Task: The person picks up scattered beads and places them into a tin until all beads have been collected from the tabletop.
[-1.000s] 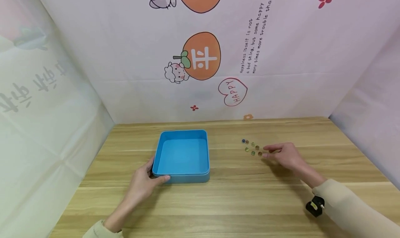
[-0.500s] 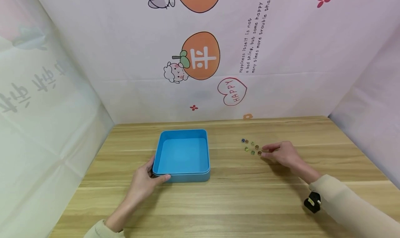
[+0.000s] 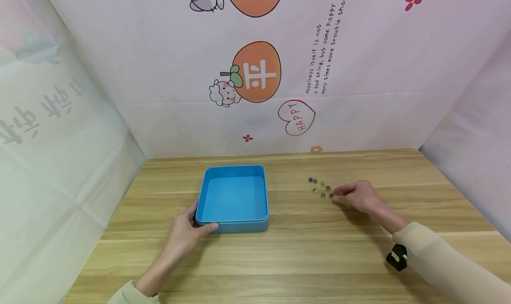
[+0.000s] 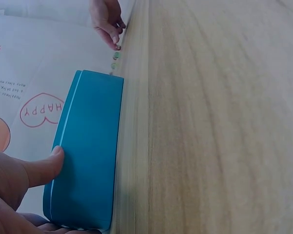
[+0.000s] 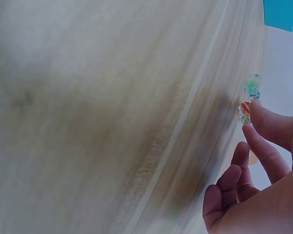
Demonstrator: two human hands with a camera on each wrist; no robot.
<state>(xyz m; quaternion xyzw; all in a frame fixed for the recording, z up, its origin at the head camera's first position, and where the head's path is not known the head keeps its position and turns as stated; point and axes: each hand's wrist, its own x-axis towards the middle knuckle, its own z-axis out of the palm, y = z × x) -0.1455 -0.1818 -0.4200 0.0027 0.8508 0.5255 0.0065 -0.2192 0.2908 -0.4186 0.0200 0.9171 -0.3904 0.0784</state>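
A square blue box point(image 3: 238, 228), open at the top, sits left of the table's middle. My left hand point(image 3: 182, 234) grips its near left corner, thumb against the front wall and fingers round the left side. Several small glass marbles point(image 3: 323, 195) lie loose to the right of the box, blue, green and brownish. My right hand point(image 3: 361, 197) is at their right edge, thumb tip at the nearest brownish marble point(image 3: 331, 196). In the right wrist view a red-striped marble point(image 5: 244, 108) shows beside the thumb, and the index fingertip stays apart from the thumb.
The wooden table point(image 3: 279, 264) runs back to a white printed cloth point(image 3: 179, 126) hanging behind it. More pale cloth stands along the left and right sides. A black device point(image 3: 397, 257) is fixed under the right sleeve.
My right hand has shifted slightly left, bringing its fingertips closer to the nearest brownish marble. The left hand keeps its grip, and the box and marbles stay in place.
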